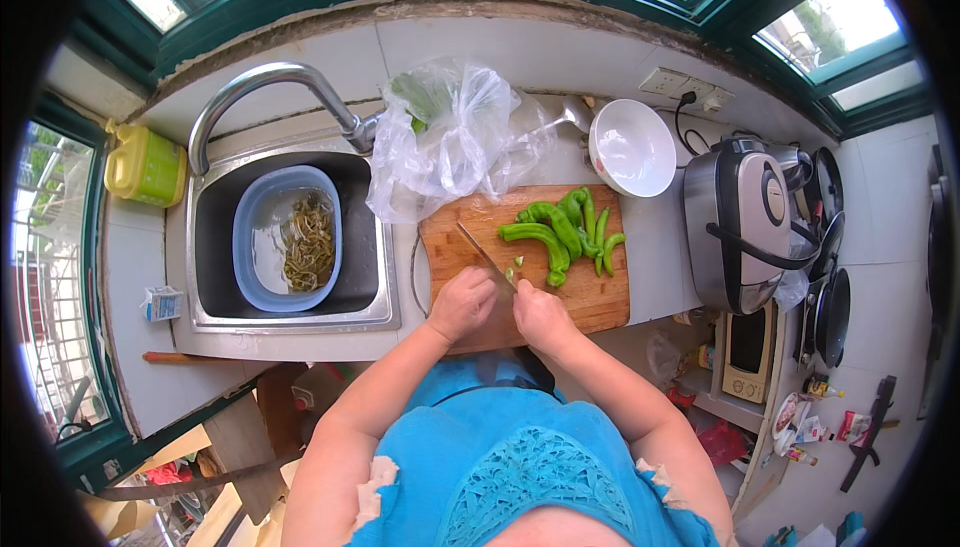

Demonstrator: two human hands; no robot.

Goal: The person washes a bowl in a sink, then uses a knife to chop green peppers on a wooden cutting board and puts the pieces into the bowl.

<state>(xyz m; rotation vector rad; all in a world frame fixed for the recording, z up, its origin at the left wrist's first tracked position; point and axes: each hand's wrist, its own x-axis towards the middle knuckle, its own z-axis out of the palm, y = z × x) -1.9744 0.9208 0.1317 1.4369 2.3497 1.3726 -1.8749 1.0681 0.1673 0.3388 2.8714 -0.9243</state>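
Observation:
My right hand [541, 316] grips a kitchen knife [484, 251], its blade seen nearly edge-on and pointing up-left over a wooden cutting board [600, 307]. Left of the blade, my left hand [466, 302] is curled low over the board; whatever its fingers may hold is hidden. Small cut bits of green pepper [509, 275] lie beside the blade, just above my right hand. Several whole green peppers [553, 221], some thick and some thin, are heaped on the board's upper right part.
Left is a sink [386, 269] holding a blue basin [238, 236] of dark green strips in water [309, 243], under a curved faucet [262, 71]. Behind the board are a plastic bag [450, 149] with greens and a white bowl [634, 148]. A rice cooker [742, 224] stands right.

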